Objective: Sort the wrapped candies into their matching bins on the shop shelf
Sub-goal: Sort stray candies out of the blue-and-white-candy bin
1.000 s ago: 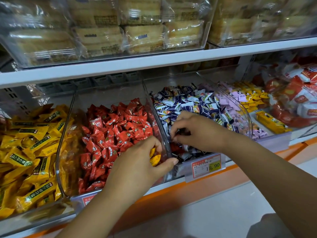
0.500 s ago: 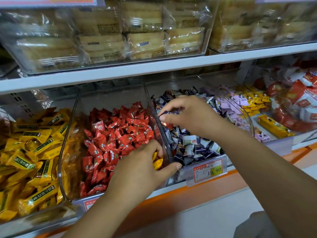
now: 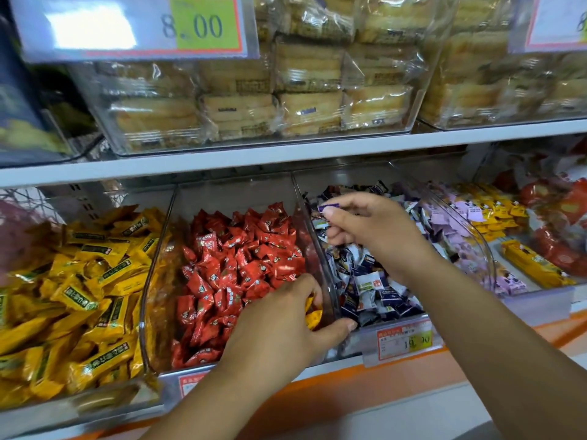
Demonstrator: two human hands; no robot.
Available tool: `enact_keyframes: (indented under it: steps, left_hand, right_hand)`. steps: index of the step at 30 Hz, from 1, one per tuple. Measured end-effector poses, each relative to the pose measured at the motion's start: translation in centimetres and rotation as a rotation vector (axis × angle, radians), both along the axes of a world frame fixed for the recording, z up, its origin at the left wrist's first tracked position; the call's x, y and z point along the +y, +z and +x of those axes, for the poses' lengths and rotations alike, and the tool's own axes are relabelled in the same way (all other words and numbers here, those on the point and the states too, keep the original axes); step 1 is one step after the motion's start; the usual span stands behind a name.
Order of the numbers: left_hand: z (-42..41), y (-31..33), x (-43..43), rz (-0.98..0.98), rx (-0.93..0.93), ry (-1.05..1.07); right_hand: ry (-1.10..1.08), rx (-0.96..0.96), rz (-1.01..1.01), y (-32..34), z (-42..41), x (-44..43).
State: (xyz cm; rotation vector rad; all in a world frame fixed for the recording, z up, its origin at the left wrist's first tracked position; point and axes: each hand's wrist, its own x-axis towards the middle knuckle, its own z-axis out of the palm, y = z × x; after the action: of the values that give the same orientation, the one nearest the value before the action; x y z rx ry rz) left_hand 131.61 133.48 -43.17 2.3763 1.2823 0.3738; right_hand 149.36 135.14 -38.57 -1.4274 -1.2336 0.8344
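Observation:
Clear bins line the lower shelf: yellow candies on the left, red candies in the middle, dark blue and white candies to their right. My right hand hovers over the blue and white bin and pinches a small purple-wrapped candy between thumb and forefinger. My left hand rests at the front right corner of the red bin, fingers curled round yellow candies, thumb against the clear divider.
Further right sit lilac candies, yellow bars and red packs. Wrapped cakes fill bins on the upper shelf. Price tags hang at top left and on the blue bin's front. An orange shelf edge runs below.
My right hand has lifted from the front of the blue and white bin up and back, now pinching a purple candy. My left hand has stayed at the red bin's corner.

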Motion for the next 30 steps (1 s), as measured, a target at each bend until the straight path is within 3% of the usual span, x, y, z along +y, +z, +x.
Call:
enact_keyframes:
  steps: [2,4,6,8,12,17,26,30]
  left_hand:
    - [0.0,0.0,0.1,-0.010,0.004,-0.004]
    - [0.0,-0.1,0.2,-0.045,-0.019,-0.001]
    - [0.1,0.0,0.3,-0.079,-0.058,0.006]
    - [0.2,0.1,0.4,-0.087,-0.094,0.004]
    - [0.5,0.0,0.3,-0.047,-0.109,-0.016]
    - [0.8,-0.1,0.1,-0.041,-0.137,-0.016]
    - [0.8,0.1,0.1,-0.084,-0.160,-0.034]
    - [0.5,0.2,0.1,-0.105,-0.152,-0.052]
  right_hand:
    - [-0.076,-0.259,-0.009,-0.1,2.1,-0.4]
    - [-0.071,-0.635,-0.050,-0.1,4.2,-1.0]
    - [0.053,-0.963,-0.262,-0.7,5.5,-1.7]
    - [0.147,-1.105,-0.467,-1.9,5.4,-1.9]
    - [0.131,-1.281,-0.399,-4.3,4.0,0.3]
    - [0.135,-1.227,-0.372,-4.0,3.9,3.4]
    - [0.182,-0.902,-0.300,-2.4,5.2,4.0]
    - [0.172,-1.018,-0.190,0.6,5.2,0.5]
